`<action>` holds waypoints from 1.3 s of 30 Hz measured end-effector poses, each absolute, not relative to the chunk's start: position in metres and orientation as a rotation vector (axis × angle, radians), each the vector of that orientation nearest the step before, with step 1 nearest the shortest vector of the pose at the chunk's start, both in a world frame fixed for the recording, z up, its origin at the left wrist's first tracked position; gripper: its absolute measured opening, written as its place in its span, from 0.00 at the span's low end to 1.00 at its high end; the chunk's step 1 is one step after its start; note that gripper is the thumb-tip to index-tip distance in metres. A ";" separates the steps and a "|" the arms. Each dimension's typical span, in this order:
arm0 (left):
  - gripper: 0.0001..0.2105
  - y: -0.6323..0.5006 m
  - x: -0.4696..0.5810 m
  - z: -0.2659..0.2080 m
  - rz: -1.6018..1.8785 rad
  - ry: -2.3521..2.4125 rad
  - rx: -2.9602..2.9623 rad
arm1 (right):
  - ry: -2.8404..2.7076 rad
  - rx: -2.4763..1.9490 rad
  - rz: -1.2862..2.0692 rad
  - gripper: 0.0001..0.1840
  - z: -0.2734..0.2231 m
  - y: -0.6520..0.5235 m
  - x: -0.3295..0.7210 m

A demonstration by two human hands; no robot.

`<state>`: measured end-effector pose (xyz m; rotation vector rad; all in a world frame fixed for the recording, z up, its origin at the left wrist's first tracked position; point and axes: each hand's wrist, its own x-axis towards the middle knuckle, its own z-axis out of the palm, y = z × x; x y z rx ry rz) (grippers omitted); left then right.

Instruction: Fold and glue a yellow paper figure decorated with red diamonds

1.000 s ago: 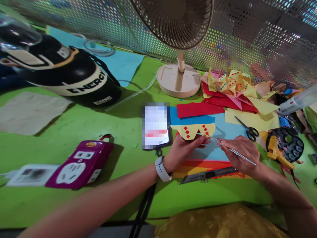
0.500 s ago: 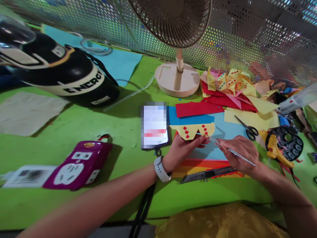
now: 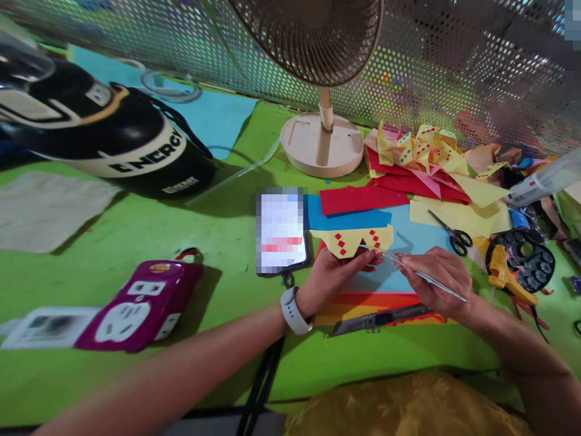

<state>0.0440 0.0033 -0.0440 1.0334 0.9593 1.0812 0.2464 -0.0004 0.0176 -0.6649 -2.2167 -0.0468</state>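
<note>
**Left hand pinched a yellow paper cutout while right hand held a slender silver tool to it**

The left hand (image 3: 341, 266), a white-banded watch (image 3: 297, 310) at its wrist, had its fingers clamped on the lower edge of a pale yellow paper cutout with red diamond shapes (image 3: 354, 235). The cutout was held up above a light blue paper sheet (image 3: 385, 277), a notch in its lower edge. The fingers of the right hand (image 3: 438, 272) were closed around a slender silver metal tool (image 3: 447, 289), its tip at the cutout's right part; whether it touched the paper could not be told.

Left of the cutout, a phone with a blurred screen (image 3: 281, 233) lay on the green tabletop (image 3: 227, 239). Behind the cutout were a dark blue paper strip (image 3: 347, 212) and a bright red paper strip (image 3: 363, 198). A grey box cutter (image 3: 381, 320) lay near the tabletop's front edge, between the wrists. Beyond the right hand lay black-handled scissors (image 3: 461, 242), with a yellow glue gun (image 3: 506, 275) farther right.
</note>
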 end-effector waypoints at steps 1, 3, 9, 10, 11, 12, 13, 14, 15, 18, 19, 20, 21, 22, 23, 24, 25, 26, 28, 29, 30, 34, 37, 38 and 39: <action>0.10 0.003 0.044 -0.044 1.082 0.961 1.037 | -2.218 -0.665 -0.049 0.17 0.018 0.000 0.246; 0.09 0.003 0.044 -0.044 1.083 0.964 1.040 | -2.219 -0.663 -0.060 0.17 0.018 0.000 0.246; 0.09 0.004 0.045 -0.044 1.075 0.958 1.050 | -2.229 -0.659 -0.044 0.19 0.019 0.000 0.246; 0.09 0.004 0.045 -0.044 1.077 0.958 1.047 | -2.231 -0.664 -0.041 0.20 0.018 0.000 0.246; 0.09 0.004 0.044 -0.044 1.078 0.956 1.045 | -2.231 -0.665 -0.039 0.21 0.018 0.000 0.246; 0.09 0.004 0.044 -0.045 1.083 0.953 1.043 | -2.233 -0.665 -0.035 0.22 0.017 0.000 0.247; 0.09 0.004 0.044 -0.045 1.089 0.949 1.042 | -2.234 -0.665 -0.029 0.22 0.017 0.000 0.247; 0.09 0.004 0.044 -0.045 1.093 0.945 1.042 | -2.235 -0.661 -0.023 0.23 0.016 0.000 0.247; 0.09 0.004 0.044 -0.045 1.093 0.943 1.043 | -2.237 -0.660 -0.015 0.24 0.016 0.000 0.248; 0.08 0.003 0.044 -0.044 1.091 0.943 1.054 | -2.243 -0.663 0.005 0.26 0.016 0.000 0.248; 0.08 0.003 0.044 -0.044 1.089 0.943 1.059 | -2.246 -0.668 0.009 0.27 0.016 0.000 0.249; 0.08 0.003 0.044 -0.044 1.092 0.940 1.064 | -2.246 -0.673 0.010 0.27 0.016 0.000 0.249; 0.08 0.003 0.043 -0.044 1.095 0.936 1.067 | -2.243 -0.677 0.009 0.28 0.016 0.000 0.249; 0.08 0.003 0.043 -0.043 1.096 0.933 1.068 | -2.239 -0.677 0.006 0.28 0.015 0.000 0.249; 0.08 0.003 0.043 -0.043 1.093 0.933 1.069 | -2.234 -0.673 0.001 0.27 0.015 0.000 0.248; 0.08 0.003 0.043 -0.043 1.086 0.936 1.070 | -2.229 -0.669 -0.005 0.26 0.015 0.000 0.248; 0.09 0.003 0.043 -0.043 1.081 0.941 1.068 | -2.227 -0.665 -0.010 0.25 0.015 0.000 0.248; 0.09 0.003 0.043 -0.043 1.077 0.947 1.067 | -2.226 -0.662 -0.016 0.24 0.015 0.001 0.247; 0.10 0.003 0.043 -0.043 1.081 0.949 1.066 | -2.224 -0.662 -0.026 0.22 0.015 0.001 0.247; 0.10 0.003 0.043 -0.043 1.085 0.944 1.069 | -2.221 -0.661 -0.030 0.21 0.015 0.001 0.247; 0.09 0.003 0.043 -0.044 1.089 0.936 1.071 | -2.219 -0.662 -0.031 0.21 0.015 0.001 0.248; 0.09 0.003 0.043 -0.046 1.085 0.925 1.075 | -2.178 -0.636 -0.016 0.24 0.016 0.001 0.252; 0.09 0.002 0.043 -0.045 1.064 0.913 1.048 | -2.115 -0.624 0.029 0.25 0.015 0.003 0.253; 0.10 0.002 0.043 -0.044 1.052 0.900 1.038 | -2.098 -0.661 0.044 0.25 0.015 0.004 0.253; 0.10 0.001 0.043 -0.043 1.041 0.886 1.030 | -2.087 -0.715 0.069 0.24 0.014 0.005 0.252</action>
